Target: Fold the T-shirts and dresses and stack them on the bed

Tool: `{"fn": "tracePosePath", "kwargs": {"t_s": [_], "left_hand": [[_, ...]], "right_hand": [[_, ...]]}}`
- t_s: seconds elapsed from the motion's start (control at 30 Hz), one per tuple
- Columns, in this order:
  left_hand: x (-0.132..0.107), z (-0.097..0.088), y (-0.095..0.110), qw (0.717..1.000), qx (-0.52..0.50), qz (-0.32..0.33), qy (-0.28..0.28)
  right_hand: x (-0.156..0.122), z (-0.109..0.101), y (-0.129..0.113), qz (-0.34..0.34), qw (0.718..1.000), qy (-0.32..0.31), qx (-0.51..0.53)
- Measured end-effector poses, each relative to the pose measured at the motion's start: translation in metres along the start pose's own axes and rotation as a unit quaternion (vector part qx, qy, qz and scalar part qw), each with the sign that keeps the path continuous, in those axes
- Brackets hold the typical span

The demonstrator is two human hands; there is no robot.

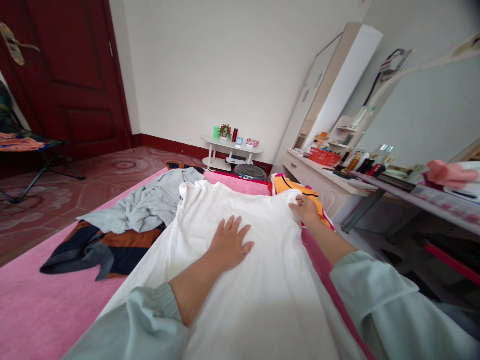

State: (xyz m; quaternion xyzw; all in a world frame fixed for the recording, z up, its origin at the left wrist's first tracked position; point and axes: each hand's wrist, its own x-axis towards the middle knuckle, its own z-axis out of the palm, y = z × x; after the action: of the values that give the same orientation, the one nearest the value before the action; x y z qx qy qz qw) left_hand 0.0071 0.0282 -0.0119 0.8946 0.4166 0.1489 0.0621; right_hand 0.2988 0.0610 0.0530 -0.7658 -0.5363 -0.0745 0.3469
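A white garment (262,280) lies spread out along the pink bed cover (45,295) in front of me. My left hand (229,245) rests flat on its middle, fingers stretched out and apart. My right hand (306,209) is closed on the garment's far right edge, pinching the cloth. An orange and white garment (290,187) lies just beyond that hand. Both my forearms wear pale green sleeves.
A grey garment (150,205) and a dark blue and orange one (101,247) lie in a heap at the left. A dressing table (318,175) with bottles and a red basket stands at the right. A small white table (230,150) is by the far wall. A folding chair (26,150) stands by the red door.
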Motion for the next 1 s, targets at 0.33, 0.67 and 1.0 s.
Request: {"fn": "tracePosePath", "kwargs": {"t_s": [0.33, 0.67, 1.0], "left_hand": [[0.0, -0.002, 0.002, 1.0, 0.003, -0.003, 0.013], [-0.001, -0.002, 0.001, 1.0, -0.003, 0.005, 0.027], [0.0, -0.002, 0.0, 1.0, -0.002, 0.0, 0.009]], "right_hand": [[-0.084, -0.007, -0.055, -0.332, 0.932, -0.143, -0.031], [-0.076, 0.01, -0.053, -0.212, 0.946, -0.232, -0.079], [-0.041, -0.016, -0.034, -0.155, 0.974, -0.049, 0.16]]}}
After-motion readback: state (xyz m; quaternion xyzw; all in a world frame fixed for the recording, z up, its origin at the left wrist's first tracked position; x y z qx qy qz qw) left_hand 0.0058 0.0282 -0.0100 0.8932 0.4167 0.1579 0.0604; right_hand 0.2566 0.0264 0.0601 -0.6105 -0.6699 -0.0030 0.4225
